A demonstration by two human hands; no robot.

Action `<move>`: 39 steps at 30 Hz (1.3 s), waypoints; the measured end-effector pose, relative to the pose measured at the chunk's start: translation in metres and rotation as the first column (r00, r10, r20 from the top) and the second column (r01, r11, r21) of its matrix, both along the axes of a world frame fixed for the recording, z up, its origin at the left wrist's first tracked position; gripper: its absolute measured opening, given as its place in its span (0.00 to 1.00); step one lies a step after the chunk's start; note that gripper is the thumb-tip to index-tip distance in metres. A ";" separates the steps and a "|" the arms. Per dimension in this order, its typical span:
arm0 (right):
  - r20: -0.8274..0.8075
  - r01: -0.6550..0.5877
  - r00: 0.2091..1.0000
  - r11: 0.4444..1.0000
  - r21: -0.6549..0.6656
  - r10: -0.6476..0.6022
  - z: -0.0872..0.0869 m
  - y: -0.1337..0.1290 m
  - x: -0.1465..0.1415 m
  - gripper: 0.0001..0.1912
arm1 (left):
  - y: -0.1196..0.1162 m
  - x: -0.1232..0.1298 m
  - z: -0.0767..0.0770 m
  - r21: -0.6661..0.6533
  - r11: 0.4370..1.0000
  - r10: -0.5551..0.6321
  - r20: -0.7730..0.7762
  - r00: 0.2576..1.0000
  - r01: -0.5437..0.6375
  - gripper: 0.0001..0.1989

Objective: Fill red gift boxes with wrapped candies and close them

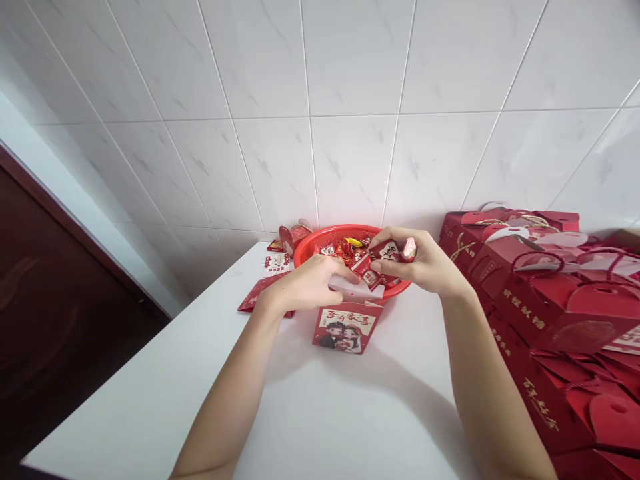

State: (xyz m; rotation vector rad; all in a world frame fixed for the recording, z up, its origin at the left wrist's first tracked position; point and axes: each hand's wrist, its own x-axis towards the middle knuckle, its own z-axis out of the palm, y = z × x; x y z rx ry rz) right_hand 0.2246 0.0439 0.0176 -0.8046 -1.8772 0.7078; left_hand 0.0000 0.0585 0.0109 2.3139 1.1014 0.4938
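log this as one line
left hand: at small box top | right hand: holding wrapped candies | basket: behind small box, holds sweets | red boxes: right

Two bare arms show. The left arm (230,387) is in the lower left of the frame, and the right arm (483,380) is in the lower right. Both look slim and smooth, fat near the bottom edge and skinny at the wrists (457,293). The left grip (309,283) and the right grip (427,261), near the middle, are bare hands with thin fingers (346,271). The fingernails are too small to see well.
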 end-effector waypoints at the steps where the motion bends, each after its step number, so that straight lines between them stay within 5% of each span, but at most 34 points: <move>1: 0.010 -0.006 1.000 1.000 0.003 0.006 0.000 0.000 -0.001 0.10 | 0.000 0.000 0.000 0.004 1.000 0.012 -0.028 1.000 -0.012 0.20; 9: 0.146 -0.067 0.988 0.996 0.058 0.057 -0.004 0.002 -0.008 0.07 | -0.010 -0.001 0.002 -0.092 0.992 0.064 -0.236 0.970 -0.088 0.13; 13: 0.272 -0.098 0.959 0.994 0.050 0.081 -0.004 0.001 -0.008 0.06 | -0.010 -0.002 0.003 -0.053 0.998 0.020 -0.254 0.967 -0.035 0.14; 20: 0.276 -0.104 0.957 0.994 0.031 0.091 -0.004 -0.001 -0.011 0.07 | -0.008 -0.005 0.008 -0.112 0.994 -0.048 -0.287 0.957 0.016 0.33; 27: 0.319 -0.218 0.920 0.974 -0.067 0.228 -0.007 -0.002 -0.019 0.11 | -0.006 -0.004 0.008 -0.174 0.984 -0.087 -0.280 0.956 0.039 0.16; 32: 0.320 -0.151 0.935 0.988 -0.030 0.153 -0.005 -0.003 -0.015 0.13 | -0.005 -0.005 0.006 -0.156 0.987 -0.079 -0.274 0.959 0.037 0.17; 39: 0.171 -0.006 0.985 1.000 0.006 0.005 -0.009 -0.003 -0.029 0.21 | -0.007 -0.006 0.008 -0.156 0.987 -0.063 -0.255 0.965 0.024 0.34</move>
